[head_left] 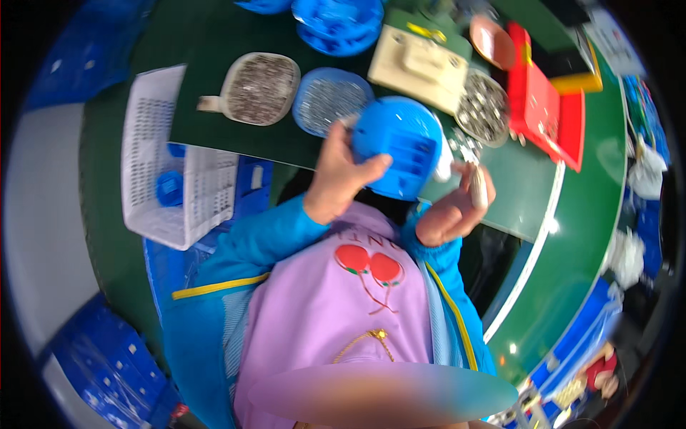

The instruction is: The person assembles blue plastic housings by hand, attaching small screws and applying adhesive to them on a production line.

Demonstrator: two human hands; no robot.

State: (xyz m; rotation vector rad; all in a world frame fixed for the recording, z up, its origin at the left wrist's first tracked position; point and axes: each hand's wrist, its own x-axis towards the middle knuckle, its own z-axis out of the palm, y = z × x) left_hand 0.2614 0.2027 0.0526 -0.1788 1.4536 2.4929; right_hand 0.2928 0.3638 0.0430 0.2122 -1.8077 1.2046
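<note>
My left hand [336,175] grips the near left edge of a round blue plastic housing [382,132], thumb on its face. The housing is tilted above the table edge, and rectangular slots show in its surface. My right hand [457,211] is raised just right of it, palm up with the fingers curled; a pale covering shows on one finger. Whatever is between those fingers is too small to make out. Small shiny metal parts [466,146] lie just beyond the right fingertips. A white thing [443,163], partly hidden, sits between the housing and that hand.
Beyond my hands stand a tray of brownish small parts [261,89], a blue tray of silver screws [321,107], a cream fixture [411,64], a bowl of metal parts [482,107] and red bins [532,100]. Stacked blue housings [339,25] are farther back. A white crate [153,207] stands left.
</note>
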